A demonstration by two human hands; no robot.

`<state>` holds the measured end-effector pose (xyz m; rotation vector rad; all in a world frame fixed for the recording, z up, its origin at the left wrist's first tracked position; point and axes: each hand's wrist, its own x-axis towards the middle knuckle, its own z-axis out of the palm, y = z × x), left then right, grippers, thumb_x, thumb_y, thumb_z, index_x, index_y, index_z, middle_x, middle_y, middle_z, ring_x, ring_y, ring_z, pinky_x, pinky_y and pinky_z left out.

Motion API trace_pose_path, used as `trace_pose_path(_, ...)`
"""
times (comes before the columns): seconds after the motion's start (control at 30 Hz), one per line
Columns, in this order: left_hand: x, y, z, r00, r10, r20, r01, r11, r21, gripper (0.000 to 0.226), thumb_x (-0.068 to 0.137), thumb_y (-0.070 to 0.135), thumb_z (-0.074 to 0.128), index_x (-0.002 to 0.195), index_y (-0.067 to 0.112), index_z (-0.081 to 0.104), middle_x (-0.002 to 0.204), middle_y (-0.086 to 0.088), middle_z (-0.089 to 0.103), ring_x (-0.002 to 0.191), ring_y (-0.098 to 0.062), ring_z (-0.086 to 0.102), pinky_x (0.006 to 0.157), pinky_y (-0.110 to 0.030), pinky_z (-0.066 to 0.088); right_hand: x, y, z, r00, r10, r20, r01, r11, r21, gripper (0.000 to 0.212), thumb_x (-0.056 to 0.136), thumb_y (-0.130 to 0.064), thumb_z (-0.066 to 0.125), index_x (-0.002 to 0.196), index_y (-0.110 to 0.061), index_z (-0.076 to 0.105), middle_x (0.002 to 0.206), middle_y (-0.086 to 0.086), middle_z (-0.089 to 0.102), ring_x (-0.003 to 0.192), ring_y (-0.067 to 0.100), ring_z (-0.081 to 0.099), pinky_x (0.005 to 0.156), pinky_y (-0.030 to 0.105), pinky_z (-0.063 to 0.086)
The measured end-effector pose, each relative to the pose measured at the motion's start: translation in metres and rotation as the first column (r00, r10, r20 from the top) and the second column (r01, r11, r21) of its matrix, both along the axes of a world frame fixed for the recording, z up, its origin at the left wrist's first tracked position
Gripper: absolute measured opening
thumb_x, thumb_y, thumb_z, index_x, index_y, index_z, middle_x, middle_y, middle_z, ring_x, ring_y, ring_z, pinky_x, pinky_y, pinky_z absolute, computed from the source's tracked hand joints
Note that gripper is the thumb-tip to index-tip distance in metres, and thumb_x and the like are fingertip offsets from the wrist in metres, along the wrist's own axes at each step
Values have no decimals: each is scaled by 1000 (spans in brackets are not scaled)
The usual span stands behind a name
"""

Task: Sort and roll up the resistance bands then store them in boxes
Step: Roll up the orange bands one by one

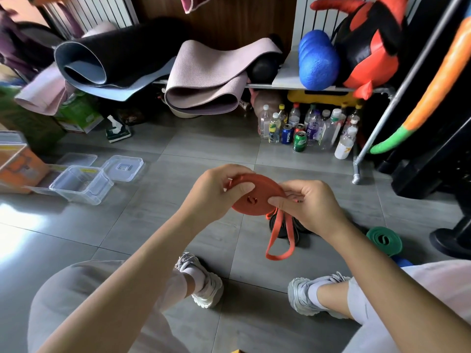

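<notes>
Your left hand [214, 192] and right hand [308, 205] both pinch the flat, rubbery orange band [251, 200], a coiled disc between them, its loose loop dangling below.

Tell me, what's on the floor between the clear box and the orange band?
Just bare floor from the clear box to the left hand gripping the orange band, seen in the head view.

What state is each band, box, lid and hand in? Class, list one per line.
orange band: mostly rolled into a coil, end loop hanging
green band: coiled, on the floor
clear box: open, lid off
lid: off, flat on the floor
left hand: grips the orange band
right hand: pinches the orange band's tail
</notes>
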<state>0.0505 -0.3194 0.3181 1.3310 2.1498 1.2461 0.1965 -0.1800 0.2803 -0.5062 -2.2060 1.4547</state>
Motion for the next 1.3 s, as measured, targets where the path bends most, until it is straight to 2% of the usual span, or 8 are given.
trace_pose_path(0.17, 1, -1, 0, 996, 21, -87, -24, 999, -32, 8, 77, 31, 58, 82, 36, 61, 70, 22, 62, 74, -12, 62, 75, -35, 52, -3, 2, 3, 999, 2, 55, -4, 999, 43, 23, 77, -13, 76, 96, -25, 74, 84, -5, 75, 75, 12, 72, 78, 42, 57)
trace_pose_path(0.33, 3, 0, 8, 932, -126, -339, 10, 946, -325, 36, 83, 30, 67, 117, 26, 57, 111, 8, 62, 101, -18, 58, 85, -37, 48, -7, 2, 9, 988, 26, 152, -53, 983, 175, 19, 76, -15, 76, 94, -20, 75, 75, -17, 70, 74, 1, 67, 75, 24, 54)
trace_pose_path(0.43, 6, 5, 10, 866, -172, -470, -27, 922, -386, 38, 83, 30, 65, 119, 32, 55, 112, 10, 63, 100, -19, 57, 80, -32, 46, -11, 1, 8, 978, 3, 207, -53, 971, 233, 22, 72, -36, 75, 93, -29, 73, 82, -14, 73, 82, 6, 67, 78, 36, 55)
trace_pose_path(0.57, 0, 4, 9, 910, -106, -400, -15, 958, -287, 20, 82, 20, 65, 103, 22, 63, 81, 6, 62, 81, -23, 57, 70, -30, 45, -9, 4, -6, 988, 45, 149, -52, 998, 44, 26, 63, -51, 70, 89, -48, 69, 85, -13, 73, 84, 11, 69, 82, 45, 54)
trace_pose_path(0.7, -15, -1, 16, 961, 33, -275, -68, 991, -119, 20, 78, 23, 70, 97, 19, 65, 71, 14, 56, 70, -14, 52, 68, -26, 41, 4, 13, -55, 970, -13, 244, 11, 1000, 10, 10, 71, -33, 75, 75, -25, 72, 79, 4, 73, 80, 27, 69, 83, 51, 51)
trace_pose_path(0.87, -29, -5, 37, 979, 117, -165, -118, 993, 3, 23, 76, 11, 73, 82, 29, 61, 64, 18, 58, 57, 2, 52, 66, -32, 50, 24, 2, -114, 926, -53, 374, 163, 949, -270, 28, 73, 4, 75, 71, -22, 66, 61, -13, 67, 67, 4, 63, 75, 27, 51)
trace_pose_path(1.03, -37, -9, 49, 975, 152, -163, -148, 988, 36, 19, 78, 10, 72, 88, 23, 63, 74, 10, 60, 71, -20, 59, 73, -48, 55, 16, -8, -132, 921, -59, 385, 220, 894, -391, 25, 77, 10, 69, 75, -15, 63, 64, -11, 65, 59, -1, 60, 61, 11, 46)
trace_pose_path(1.3, -55, -26, 43, 954, 243, -175, -246, 969, 4, 17, 74, 19, 72, 87, 21, 62, 76, 2, 61, 78, -31, 61, 74, -50, 54, 14, -3, -133, 940, -210, 267, 340, 615, -711, 17, 91, 1, 52, 97, -11, 62, 83, 5, 68, 72, 11, 65, 68, 21, 47)
